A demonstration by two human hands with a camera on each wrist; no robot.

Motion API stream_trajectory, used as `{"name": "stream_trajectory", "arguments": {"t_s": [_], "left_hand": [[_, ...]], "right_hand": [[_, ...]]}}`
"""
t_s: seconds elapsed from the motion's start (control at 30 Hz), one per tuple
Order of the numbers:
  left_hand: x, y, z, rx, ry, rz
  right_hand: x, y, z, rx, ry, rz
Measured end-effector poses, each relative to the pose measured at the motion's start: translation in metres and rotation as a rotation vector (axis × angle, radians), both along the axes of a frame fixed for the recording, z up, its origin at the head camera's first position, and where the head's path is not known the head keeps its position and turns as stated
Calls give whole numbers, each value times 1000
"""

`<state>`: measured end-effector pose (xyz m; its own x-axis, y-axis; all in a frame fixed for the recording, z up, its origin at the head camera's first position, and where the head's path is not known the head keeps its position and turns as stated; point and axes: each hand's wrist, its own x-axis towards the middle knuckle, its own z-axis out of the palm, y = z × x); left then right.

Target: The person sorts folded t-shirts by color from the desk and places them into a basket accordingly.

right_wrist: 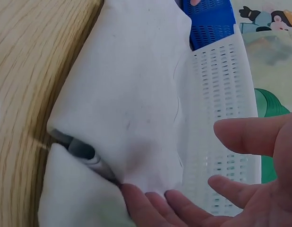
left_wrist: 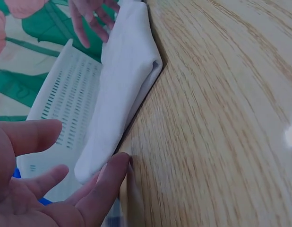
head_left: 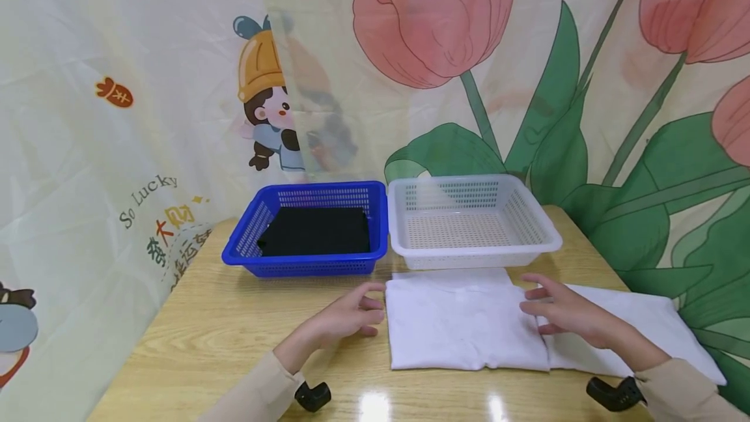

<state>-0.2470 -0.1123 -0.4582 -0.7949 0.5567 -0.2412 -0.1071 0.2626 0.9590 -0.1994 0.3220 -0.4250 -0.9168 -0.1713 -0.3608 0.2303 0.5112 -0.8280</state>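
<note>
A folded white cloth (head_left: 463, 324) lies flat on the wooden table in front of the baskets. My left hand (head_left: 350, 313) is at its left edge, fingers loosely spread; in the left wrist view the fingertips (left_wrist: 118, 163) are low against the cloth's side. Over the right edge is my right hand (head_left: 565, 310), thumb and fingers apart. In the right wrist view its lower fingertips (right_wrist: 132, 191) touch near the seam between this cloth and a second white cloth (head_left: 621, 318), which spreads out to the right and lies partly under the right hand.
Behind the cloth stand a blue basket (head_left: 234, 254) with folded black cloth (head_left: 319, 230) inside, and a white basket (head_left: 474, 259) beside it. The wooden table (head_left: 193, 344) extends to the left. A printed curtain (head_left: 176, 51) hangs behind and along the left side.
</note>
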Motion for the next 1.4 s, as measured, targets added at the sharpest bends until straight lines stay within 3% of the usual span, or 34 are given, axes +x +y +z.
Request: {"name": "stream_trajectory", "arguments": {"t_s": [0.2, 0.5, 0.7, 0.97, 1.13, 1.27, 1.4], "left_hand": [[-5, 9, -2, 30, -38, 3], [-5, 17, 0, 18, -14, 14], [-5, 18, 0, -19, -21, 12], [-6, 20, -7, -6, -16, -36], [-7, 21, -14, 5, -22, 7], [-9, 17, -17, -15, -7, 38], [-12, 11, -17, -38, 12, 31]], "right_hand": [[-4, -10, -2, -3, -21, 18], [-5, -11, -17, -218, -67, 42], [-2, -10, -8, -153, -91, -3], [1, -15, -8, -65, -150, 37], [3, -12, -8, -47, -165, 48], [5, -5, -6, -72, -163, 54], [5, -5, -11, -202, -176, 112]]}}
